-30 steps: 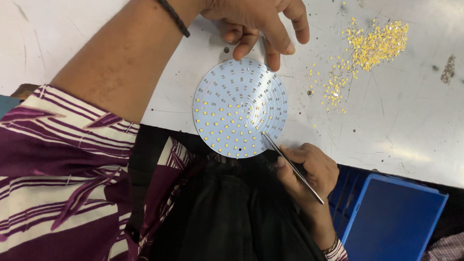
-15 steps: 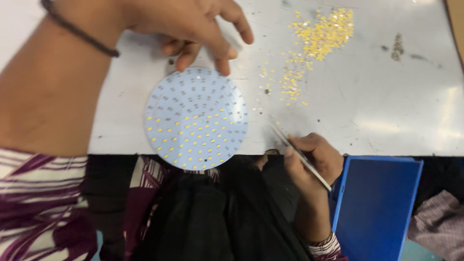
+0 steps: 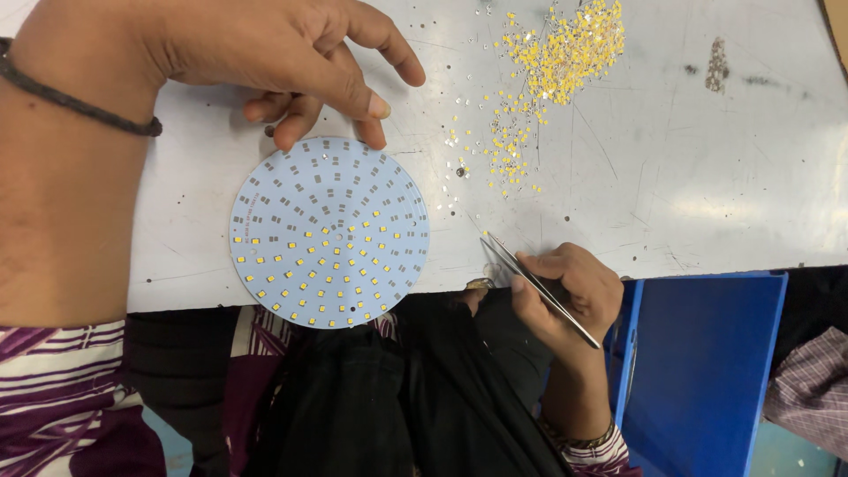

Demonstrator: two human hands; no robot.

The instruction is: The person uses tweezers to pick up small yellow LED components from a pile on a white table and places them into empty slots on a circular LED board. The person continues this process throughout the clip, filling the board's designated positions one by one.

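Left hand point(image 3: 274, 53): upper left of the frame, palm down over the grey table point(image 3: 707, 177). Fingers spread loosely and part curled, holding nothing; the tips of two or three fingers rest on or just at the upper edge of the round board. Dark cord band point(image 3: 71, 104) on the wrist.

Round board point(image 3: 329, 232): pale blue-white disc, left of centre, lying flat on the table with its lower edge overhanging the table's front edge. Small yellow chips fill the lower and left rings; the upper and right pads show grey and bare.

Right hand point(image 3: 565, 291): lower centre-right, at the table's front edge. Fingers pinched closely together around a pair of metal tweezers point(image 3: 539, 287), gripped mid-shaft. Tweezer tips point to the upper left and lie on or just above the table, well to the right of the board; whether anything sits between the tips cannot be told.

Loose yellow chips point(image 3: 556, 62): a heap at top centre-right, thinning to a scatter downward toward the tweezers.

Blue tray point(image 3: 707, 371): lower right, below the table edge, beside the right forearm.

Striped purple-and-white sleeve point(image 3: 53, 397): lower left.
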